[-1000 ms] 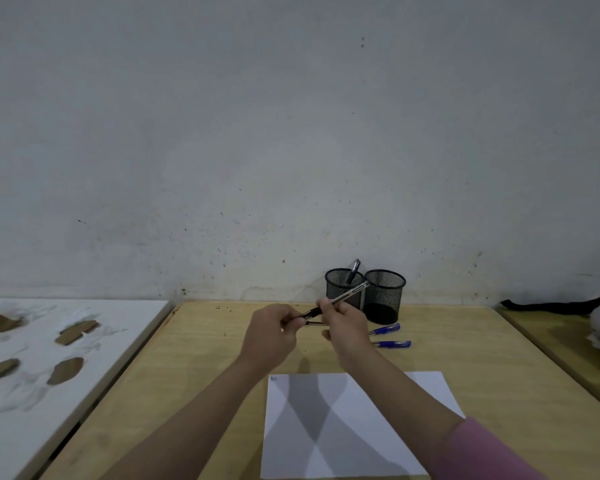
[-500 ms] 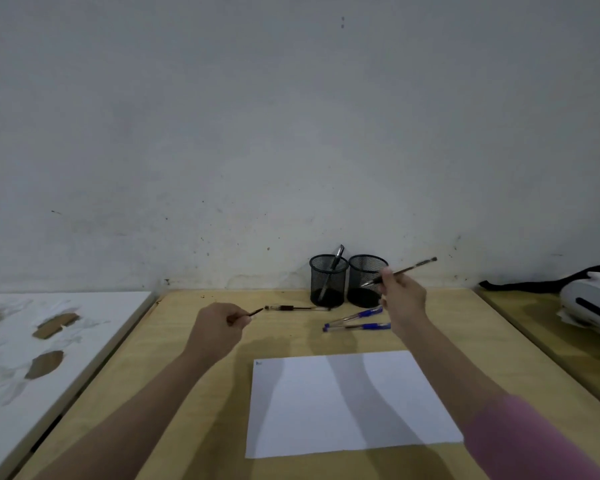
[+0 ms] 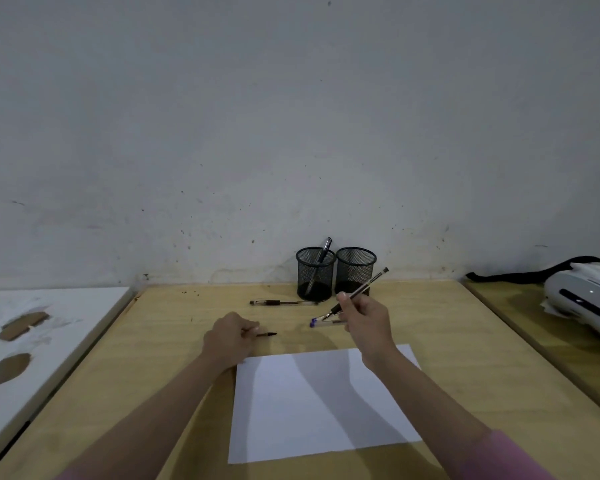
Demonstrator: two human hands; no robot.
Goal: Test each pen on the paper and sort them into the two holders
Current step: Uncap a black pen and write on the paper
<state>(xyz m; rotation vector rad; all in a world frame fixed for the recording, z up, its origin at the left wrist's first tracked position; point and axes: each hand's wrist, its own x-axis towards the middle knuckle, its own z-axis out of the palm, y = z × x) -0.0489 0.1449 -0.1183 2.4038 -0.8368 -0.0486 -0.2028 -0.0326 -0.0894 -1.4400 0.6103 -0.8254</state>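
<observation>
My right hand [image 3: 365,318] holds an uncapped dark pen [image 3: 361,293] in a writing grip, tip pointing down-left above the table beyond the white paper [image 3: 323,403]. My left hand [image 3: 232,337] pinches the pen's black cap [image 3: 268,334] low over the table, left of the paper's far corner. Two black mesh holders stand at the wall: the left holder [image 3: 315,278] has one pen in it, the right holder [image 3: 355,271] looks empty. A brown-grip pen [image 3: 283,302] lies in front of the left holder. A blue-capped pen [image 3: 323,323] lies partly behind my right hand.
The wooden table [image 3: 153,375] ends at the wall. A white board [image 3: 49,327] with brown patches lies on the left. A white device [image 3: 582,303] with a black strap sits on a second table at the right.
My hands pulled the cap off the pen and moved apart. Since then the right hand has come down and turned the tip toward the paper; the left hand has lowered with the cap.
</observation>
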